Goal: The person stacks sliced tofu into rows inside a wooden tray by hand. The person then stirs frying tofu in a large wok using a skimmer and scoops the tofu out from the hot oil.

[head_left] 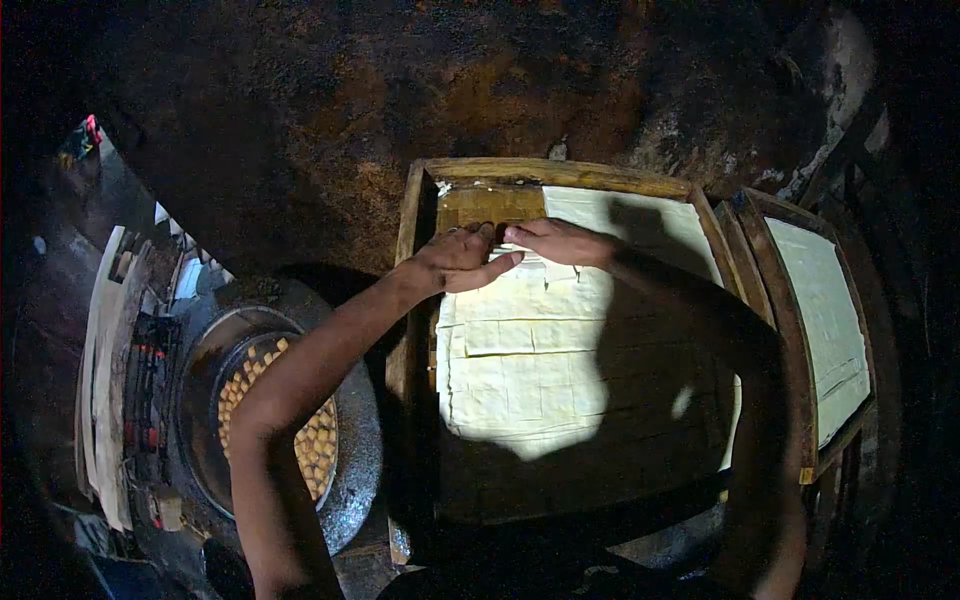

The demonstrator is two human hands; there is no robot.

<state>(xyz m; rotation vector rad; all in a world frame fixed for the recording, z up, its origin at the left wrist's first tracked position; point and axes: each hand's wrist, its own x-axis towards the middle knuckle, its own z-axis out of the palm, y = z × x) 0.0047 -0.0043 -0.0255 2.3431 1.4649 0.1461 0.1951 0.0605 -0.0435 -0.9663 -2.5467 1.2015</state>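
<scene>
A slab of white tofu (530, 370), scored into small rectangles, lies in a wooden tray (520, 170) in front of me. Near the slab's upper left part, my left hand (462, 262) and my right hand (560, 243) meet around a small stack of cut tofu pieces (520, 255). Left fingers are held together, with the thumb stretched along the near side of the pieces. The right fingers press against them from the other side. My palms and fingers hide part of the stack. Bare brown board shows just beyond my hands.
To the left stands a wide pan (190, 440) with many golden tofu cubes (318, 440) in it. A second wooden tray of white tofu (820, 310) stands at the right. Firewood planks (105, 380) are at the far left. A dark stained wall (400, 90) rises behind.
</scene>
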